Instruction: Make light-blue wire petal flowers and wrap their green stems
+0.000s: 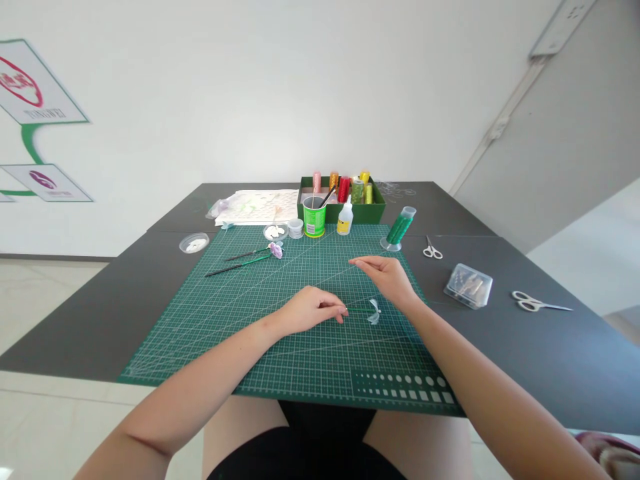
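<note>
My left hand [314,311] is closed in a pinch on the thin green stem [359,309] of a small flower. The flower's pale blue-white petals [374,312] point to the right, just above the green cutting mat [295,360]. Farther out and to the right, my right hand [386,275] hovers over the mat with thumb and fingers pressed together. Whatever it may pinch is too fine to make out. Beyond it leans a cone of green thread [400,229] on a clear base.
A purple flower [276,250] on a stem lies left. At the back are a green cup [315,219], a glue bottle [345,217] and a box of thread spools [367,212]. Small scissors [433,249], a clear case [469,285] and larger scissors [531,303] lie right.
</note>
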A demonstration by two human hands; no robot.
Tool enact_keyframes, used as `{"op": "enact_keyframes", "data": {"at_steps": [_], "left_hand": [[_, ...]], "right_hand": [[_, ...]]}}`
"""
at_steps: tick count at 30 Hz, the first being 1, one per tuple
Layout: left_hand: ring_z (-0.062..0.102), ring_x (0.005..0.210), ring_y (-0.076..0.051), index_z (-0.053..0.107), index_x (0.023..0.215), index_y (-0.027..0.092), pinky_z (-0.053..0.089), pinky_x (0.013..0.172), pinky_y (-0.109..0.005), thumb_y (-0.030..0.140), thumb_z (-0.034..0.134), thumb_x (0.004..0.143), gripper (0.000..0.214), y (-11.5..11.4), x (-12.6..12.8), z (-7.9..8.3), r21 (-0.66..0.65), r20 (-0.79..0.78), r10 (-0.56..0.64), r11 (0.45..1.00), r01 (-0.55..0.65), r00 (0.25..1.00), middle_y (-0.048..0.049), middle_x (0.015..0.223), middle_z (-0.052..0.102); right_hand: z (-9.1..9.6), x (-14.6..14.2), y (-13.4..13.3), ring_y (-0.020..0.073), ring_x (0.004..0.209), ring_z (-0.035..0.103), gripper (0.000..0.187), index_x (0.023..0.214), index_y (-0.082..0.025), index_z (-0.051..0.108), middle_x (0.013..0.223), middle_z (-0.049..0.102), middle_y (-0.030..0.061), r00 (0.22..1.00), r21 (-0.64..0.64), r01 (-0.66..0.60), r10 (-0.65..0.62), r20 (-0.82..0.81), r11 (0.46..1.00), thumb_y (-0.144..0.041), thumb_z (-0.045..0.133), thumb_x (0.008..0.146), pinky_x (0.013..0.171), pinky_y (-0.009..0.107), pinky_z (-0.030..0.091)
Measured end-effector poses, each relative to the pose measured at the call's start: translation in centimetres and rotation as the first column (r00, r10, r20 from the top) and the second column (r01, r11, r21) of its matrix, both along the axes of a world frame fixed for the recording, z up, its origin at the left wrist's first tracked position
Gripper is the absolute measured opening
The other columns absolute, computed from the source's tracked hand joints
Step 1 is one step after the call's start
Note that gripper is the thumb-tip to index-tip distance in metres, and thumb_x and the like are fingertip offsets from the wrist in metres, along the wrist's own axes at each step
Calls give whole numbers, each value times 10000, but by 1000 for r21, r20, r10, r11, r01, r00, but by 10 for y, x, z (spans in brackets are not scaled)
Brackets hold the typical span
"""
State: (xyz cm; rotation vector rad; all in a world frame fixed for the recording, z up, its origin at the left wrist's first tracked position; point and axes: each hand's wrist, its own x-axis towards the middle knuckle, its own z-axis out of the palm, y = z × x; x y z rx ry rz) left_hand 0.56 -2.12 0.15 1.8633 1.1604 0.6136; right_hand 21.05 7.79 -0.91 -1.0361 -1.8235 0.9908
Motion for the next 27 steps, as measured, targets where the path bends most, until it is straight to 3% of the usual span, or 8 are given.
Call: {"op": "enact_keyframes", "data": {"at_steps": [7, 18, 22, 27], "left_hand": [[717, 780, -141, 786, 924, 199, 484, 713, -215, 325, 614, 935, 214, 0, 0, -2, 32, 29, 37, 999, -38, 999, 1, 855, 792], [708, 720, -142, 777, 873, 185, 505, 679, -220, 318, 701, 867, 154, -1, 2, -5, 5, 136, 123, 992, -125, 983, -11, 786, 773], [691, 634, -140, 753, 899, 169, 492, 592, -220, 359, 699, 869, 200, -5, 5, -4, -27, 211, 156, 988, -154, 965, -20, 739, 750], [614, 573, -105, 698, 918, 189, 446, 561, -211, 302, 595, 935, 154, -6, 5, 0, 139, 147, 221, 960, -241, 964, -8, 823, 767]], "right_hand": [[-3, 0, 2, 271, 998, 725, 301, 930, -216, 809, 996, 793, 61, 992, 0, -65, 65, 104, 998, -405, 587, 852, 920, 405, 552], [-7, 1, 4, 257, 1013, 720, 300, 947, -214, 804, 1022, 790, 55, 985, -13, -106, 107, 134, 994, -389, 573, 869, 930, 382, 538], [-9, 1, 5, 263, 978, 719, 298, 933, -210, 805, 996, 792, 62, 986, -16, -116, 117, 116, 993, -398, 584, 865, 893, 388, 538], [-11, 2, 7, 251, 864, 716, 304, 944, -187, 806, 937, 791, 64, 982, -65, -146, 153, 115, 987, -399, 608, 854, 766, 353, 540]]}}
